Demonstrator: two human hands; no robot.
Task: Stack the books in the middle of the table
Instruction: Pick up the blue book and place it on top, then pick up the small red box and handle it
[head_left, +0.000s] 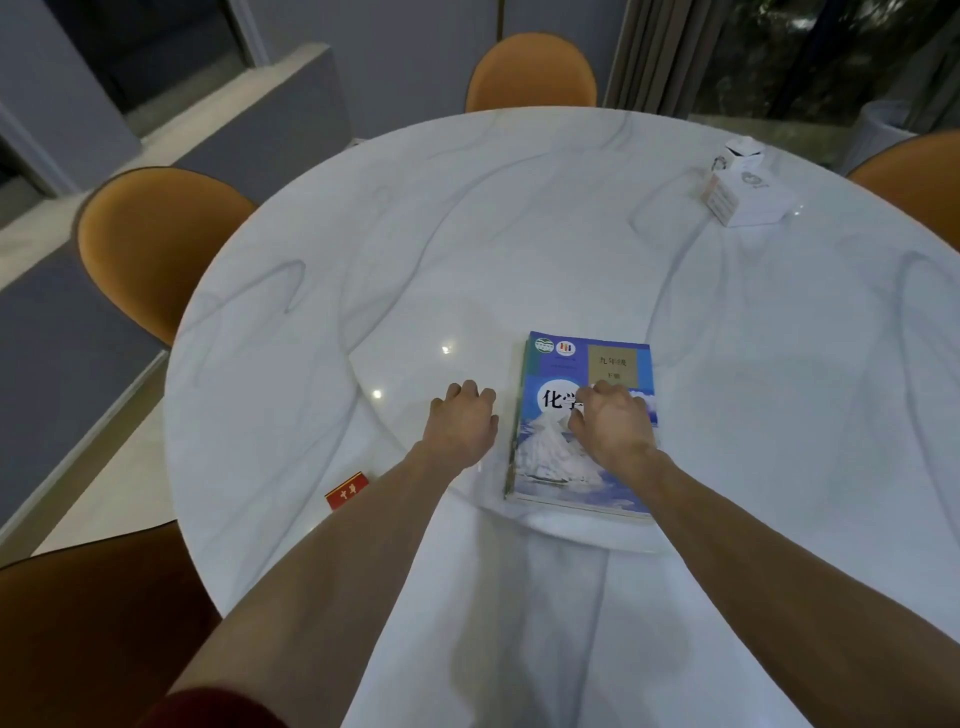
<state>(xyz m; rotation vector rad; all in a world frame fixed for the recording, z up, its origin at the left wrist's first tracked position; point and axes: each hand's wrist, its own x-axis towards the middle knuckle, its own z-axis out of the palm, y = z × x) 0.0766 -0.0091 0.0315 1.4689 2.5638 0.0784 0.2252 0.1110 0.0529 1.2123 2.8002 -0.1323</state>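
A stack of books (561, 467) lies on the round white marble table (467, 234), slightly right of its middle. The top book has a blue cover with a white mound and Chinese characters. Edges of other books show under it on the left side. My right hand (610, 423) rests on the top cover with its fingers curled downward, pressing on it. My left hand (462, 423) lies on the bare tabletop just left of the stack, fingers curled, holding nothing and apart from the books.
A small red packet (347, 491) lies near the table's left front edge beside my left forearm. A white tissue box and a small white item (740, 187) stand at the far right. Orange chairs (156, 244) surround the table.
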